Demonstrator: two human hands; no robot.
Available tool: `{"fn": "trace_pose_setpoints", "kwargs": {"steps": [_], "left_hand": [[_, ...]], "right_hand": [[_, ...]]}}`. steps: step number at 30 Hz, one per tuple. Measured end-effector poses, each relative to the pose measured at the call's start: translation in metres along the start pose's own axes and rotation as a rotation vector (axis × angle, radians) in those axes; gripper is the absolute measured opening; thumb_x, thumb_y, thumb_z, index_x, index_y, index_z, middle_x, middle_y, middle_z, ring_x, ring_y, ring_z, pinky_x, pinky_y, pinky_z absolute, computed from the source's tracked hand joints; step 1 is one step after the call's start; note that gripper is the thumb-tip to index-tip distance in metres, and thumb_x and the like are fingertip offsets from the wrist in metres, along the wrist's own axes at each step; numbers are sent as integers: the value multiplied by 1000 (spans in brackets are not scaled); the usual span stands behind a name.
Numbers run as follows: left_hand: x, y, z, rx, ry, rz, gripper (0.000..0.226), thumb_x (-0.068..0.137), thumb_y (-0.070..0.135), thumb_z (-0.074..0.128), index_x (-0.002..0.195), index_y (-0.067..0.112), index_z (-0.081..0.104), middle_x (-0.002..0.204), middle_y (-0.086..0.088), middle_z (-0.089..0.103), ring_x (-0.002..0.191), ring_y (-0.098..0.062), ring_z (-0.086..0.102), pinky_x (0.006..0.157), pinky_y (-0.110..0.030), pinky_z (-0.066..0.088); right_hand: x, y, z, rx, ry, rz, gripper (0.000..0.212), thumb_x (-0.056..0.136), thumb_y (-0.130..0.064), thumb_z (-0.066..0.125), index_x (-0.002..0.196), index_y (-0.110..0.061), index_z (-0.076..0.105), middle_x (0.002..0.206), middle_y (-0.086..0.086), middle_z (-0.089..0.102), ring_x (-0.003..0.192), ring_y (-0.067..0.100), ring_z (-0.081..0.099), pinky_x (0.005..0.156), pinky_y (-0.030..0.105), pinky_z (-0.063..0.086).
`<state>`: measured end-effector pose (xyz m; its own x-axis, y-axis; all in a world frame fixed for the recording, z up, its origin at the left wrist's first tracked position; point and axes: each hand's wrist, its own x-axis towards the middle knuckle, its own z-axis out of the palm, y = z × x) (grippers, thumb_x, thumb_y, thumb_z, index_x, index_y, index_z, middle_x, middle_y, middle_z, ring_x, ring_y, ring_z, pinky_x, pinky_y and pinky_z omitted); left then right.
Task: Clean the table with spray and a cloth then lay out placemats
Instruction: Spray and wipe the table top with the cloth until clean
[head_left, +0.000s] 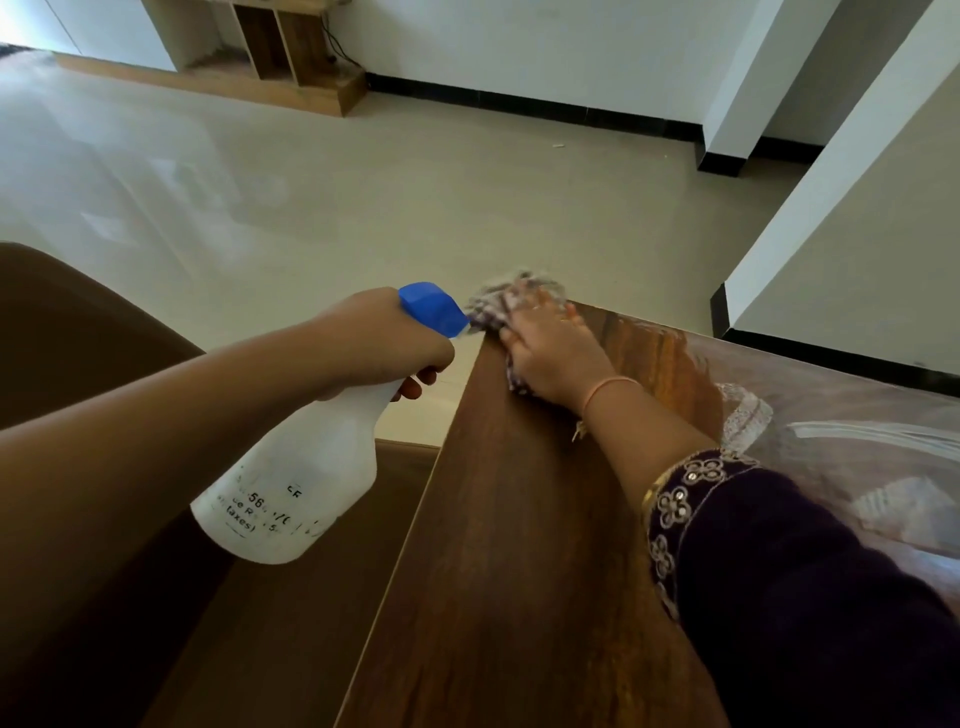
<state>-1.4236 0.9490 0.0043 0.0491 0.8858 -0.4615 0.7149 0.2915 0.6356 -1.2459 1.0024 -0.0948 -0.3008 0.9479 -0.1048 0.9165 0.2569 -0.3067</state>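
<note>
Fingers (540, 325) on my right hand (558, 361) are flat, pressing the cloth (493, 306) onto the table (519, 519) corner, cloth poking out past them; left hand (384, 343) grips the spray bottle (306, 483) just beside.

A white spray bottle (306, 478) with blue nozzle is held tilted beside the table (509, 519); a crumpled checked cloth (501, 306) is pressed on its far corner.

The blurred cloth (493, 306) is half hidden under the right hand (556, 356); the spray bottle (311, 462) has mostly illegible print.
</note>
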Motion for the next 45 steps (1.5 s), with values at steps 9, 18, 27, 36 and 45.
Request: {"fn": "trace_pose_setpoints", "kwargs": {"steps": [9, 18, 27, 36, 45], "left_hand": [[-2, -17, 0, -12, -37, -9, 7, 83, 17, 59, 82, 11, 57, 77, -6, 64, 59, -15, 60, 52, -25, 46], [-9, -8, 4, -4, -16, 11, 10, 79, 15, 57, 73, 7, 59, 74, -7, 66, 58, -19, 67, 58, -28, 50], [-27, -6, 13, 20, -38, 19, 10, 78, 19, 62, 79, 9, 62, 74, -5, 70, 59, -17, 70, 62, -31, 54], [-28, -1, 27, 17, -108, 109, 14, 79, 25, 63, 75, 11, 60, 72, -4, 66, 60, -16, 66, 54, -24, 46], [-34, 25, 55, 10, -147, 248, 31, 81, 23, 67, 103, 2, 58, 82, -9, 55, 72, -17, 50, 68, -29, 42]], "right_hand": [[-42, 27, -3, 3, 210, 544, 48, 101, -29, 29, 147, -13, 29, 160, 11, 11, 148, 31, 4, 118, 52, 6], [-87, -92, 40, -45, 138, 57, 51, 96, -27, 33, 147, -25, 31, 160, 1, 15, 148, 26, 7, 115, 58, 5], [-103, -46, 29, -10, 119, 94, 58, 98, -30, 33, 152, -17, 16, 161, 4, 9, 148, 23, 3, 120, 48, 5], [-168, 74, -6, 45, 208, 760, 41, 101, -30, 31, 132, -5, 42, 146, 18, 36, 137, 36, 30, 110, 55, 26], [-190, 42, 11, -37, 139, 520, 51, 102, -34, 27, 150, -20, 21, 162, 2, 5, 148, 25, 0, 117, 48, 2]]}}
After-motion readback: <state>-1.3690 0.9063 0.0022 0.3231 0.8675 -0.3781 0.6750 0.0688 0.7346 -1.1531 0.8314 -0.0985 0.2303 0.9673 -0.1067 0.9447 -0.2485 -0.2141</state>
